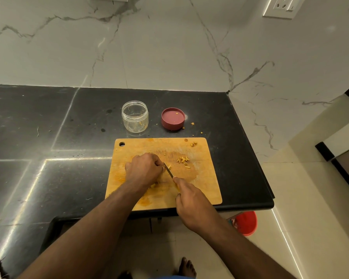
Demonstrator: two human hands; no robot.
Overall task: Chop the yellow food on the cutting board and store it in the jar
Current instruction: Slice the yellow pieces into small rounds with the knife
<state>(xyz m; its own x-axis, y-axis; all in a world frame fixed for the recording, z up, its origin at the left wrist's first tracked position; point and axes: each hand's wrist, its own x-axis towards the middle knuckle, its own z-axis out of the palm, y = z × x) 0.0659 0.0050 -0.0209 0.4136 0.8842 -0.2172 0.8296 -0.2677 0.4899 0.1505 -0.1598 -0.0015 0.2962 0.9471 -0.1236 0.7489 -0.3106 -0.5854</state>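
A wooden cutting board (201, 190) lies on the black counter. My left hand (143, 170) is curled over a piece of yellow food at the board's middle; the piece is mostly hidden under the fingers. My right hand (191, 200) grips a knife (169, 170) by its yellow handle, the blade tip beside my left fingers. Small chopped yellow pieces (183, 160) lie to the right of the blade. A clear jar (135, 116) stands open behind the board, a few yellow bits in its bottom.
The jar's dark red lid (173, 118) lies upside down right of the jar, crumbs around it. The black counter (48, 137) ends just right of the board. A red bucket (246, 222) stands on the floor below. Marble wall behind.
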